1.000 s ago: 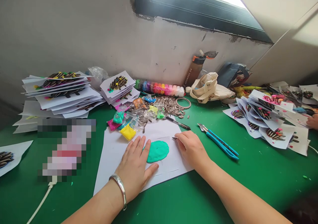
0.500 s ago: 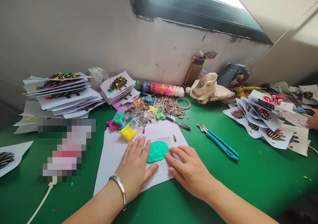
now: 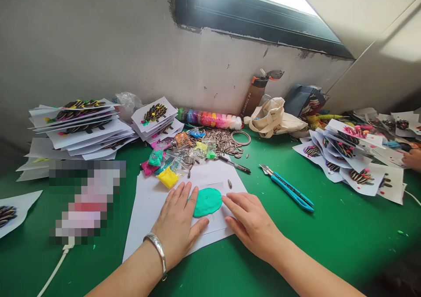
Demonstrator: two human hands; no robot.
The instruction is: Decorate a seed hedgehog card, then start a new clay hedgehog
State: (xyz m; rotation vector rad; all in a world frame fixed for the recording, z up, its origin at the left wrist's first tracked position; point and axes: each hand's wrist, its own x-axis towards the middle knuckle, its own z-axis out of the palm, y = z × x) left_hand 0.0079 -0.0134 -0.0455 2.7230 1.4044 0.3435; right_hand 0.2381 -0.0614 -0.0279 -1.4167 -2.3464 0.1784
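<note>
A flat oval of teal modelling clay [image 3: 208, 202] lies on white paper [image 3: 140, 216] in front of me. My left hand [image 3: 179, 218] rests flat on the sheet, fingers stretched out, with the index finger along the clay's left edge. On the other side, my right hand [image 3: 251, 220] has its fingers extended and apart, the index fingertip at the clay's right edge. Nothing is held in either hand. A single sunflower seed [image 3: 230, 184] lies on the paper just above the right fingers. Bags of coloured clay, including a yellow one [image 3: 168, 177], sit at the paper's top edge.
A pen [image 3: 234, 164] and a blue utility knife [image 3: 287, 188] lie to the right. Behind are a seed heap [image 3: 225, 141], a tape ring [image 3: 240, 138] and a bottle [image 3: 254, 95]. Card stacks [image 3: 88, 134] stand left, others [image 3: 348, 152] right, near another person's hand [image 3: 412, 159].
My right hand's fingers have spread a little and eased off the clay's lower right edge. My left hand stays in place. The view has shifted slightly.
</note>
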